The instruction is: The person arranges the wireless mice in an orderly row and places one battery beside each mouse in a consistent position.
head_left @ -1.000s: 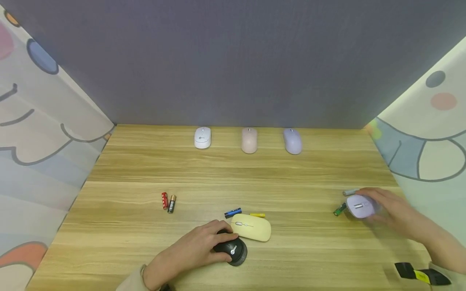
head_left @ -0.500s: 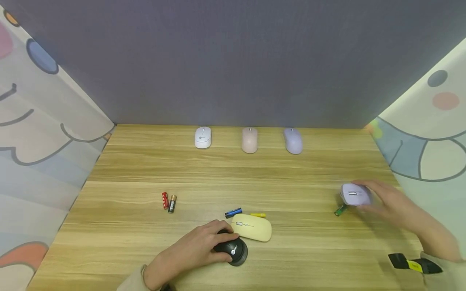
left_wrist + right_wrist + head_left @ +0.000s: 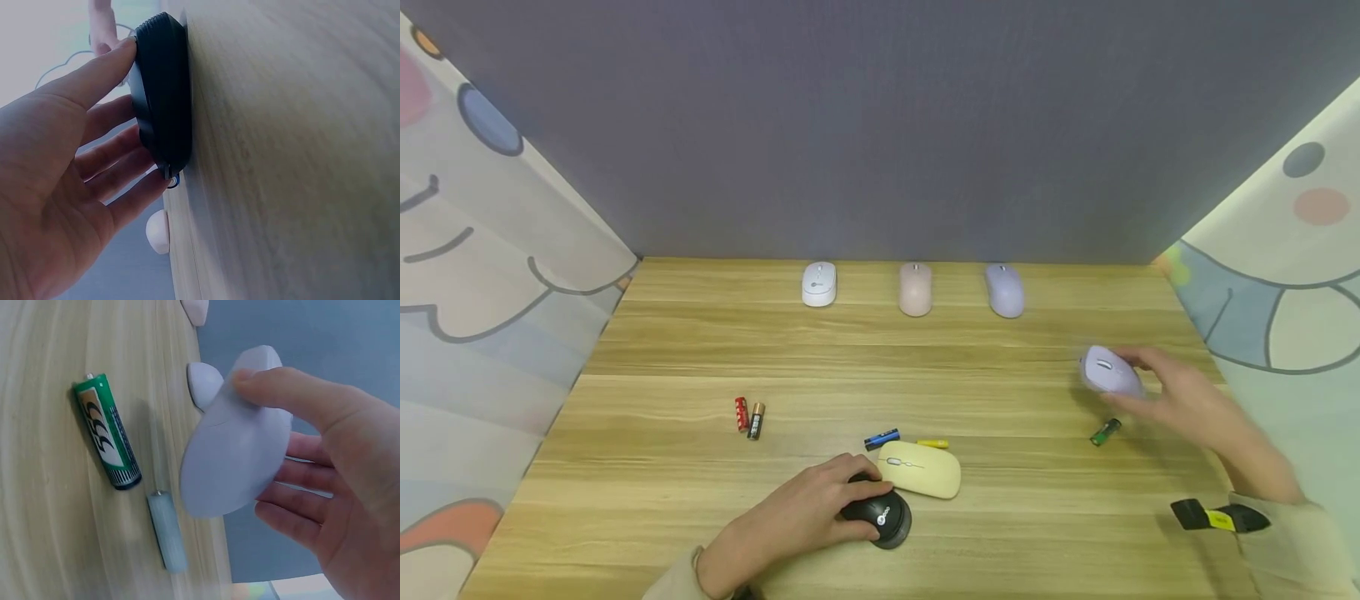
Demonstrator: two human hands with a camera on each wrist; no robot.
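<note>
My right hand [image 3: 1180, 404] holds a pale lilac computer mouse [image 3: 1111, 372] by its sides, raised above the table. In the right wrist view the thumb presses one side of the mouse [image 3: 234, 450] and the fingers lie behind it. Below it lie a green battery [image 3: 1105, 432] and a pale grey battery [image 3: 167, 531]. My left hand [image 3: 812, 504] grips a black computer mouse [image 3: 883, 517] resting on the table, thumb on one side and fingers on the other. Beside it sits a yellow mouse [image 3: 921, 471], with a blue battery [image 3: 882, 439] and a yellow battery [image 3: 933, 443] just behind.
Along the back of the wooden table [image 3: 1000, 533] stand a white mouse [image 3: 818, 284], a pink mouse [image 3: 915, 289] and a purple mouse [image 3: 1004, 291]. A red battery [image 3: 741, 414] and a black battery [image 3: 756, 421] lie at left. A dark panel [image 3: 880, 133] rises behind.
My right hand has lifted the lilac mouse and carried it up and leftward, away from the green and grey batteries. The left hand and the black mouse have stayed put.
</note>
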